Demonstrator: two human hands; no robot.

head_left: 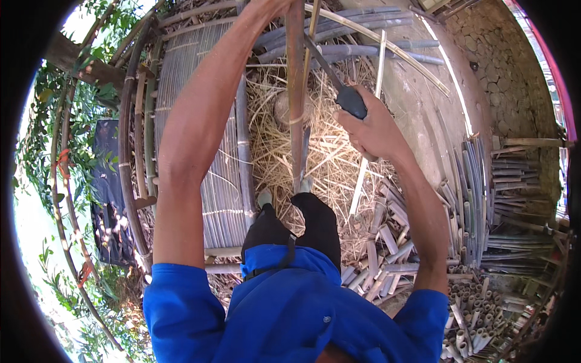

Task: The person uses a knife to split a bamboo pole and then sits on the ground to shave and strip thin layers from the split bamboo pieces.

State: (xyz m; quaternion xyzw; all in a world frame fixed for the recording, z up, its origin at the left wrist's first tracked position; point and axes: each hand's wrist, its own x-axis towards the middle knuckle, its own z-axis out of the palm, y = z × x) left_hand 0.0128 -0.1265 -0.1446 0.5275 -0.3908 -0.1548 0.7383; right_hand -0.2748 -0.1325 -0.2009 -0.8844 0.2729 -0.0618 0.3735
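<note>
Above scattered shavings [333, 154], bamboo splitting looked partway done.
Right hand [376, 128] gripped the knife [346, 95], blade at the bamboo pole [295, 91] upright before the feet; thin strip [313, 29] seemingly parted, lower length apparently uncut. Left hand [278, 5] cropped, grip untellable.

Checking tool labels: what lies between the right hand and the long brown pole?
In the head view, the knife slants from the right hand toward the long brown pole, with straw-like shavings visible below.

Right hand [376, 128] gripping black-handled blade [336, 82] near long bamboo pole [295, 85]; straw [330, 166] (pale, tangled) on ground.
</note>
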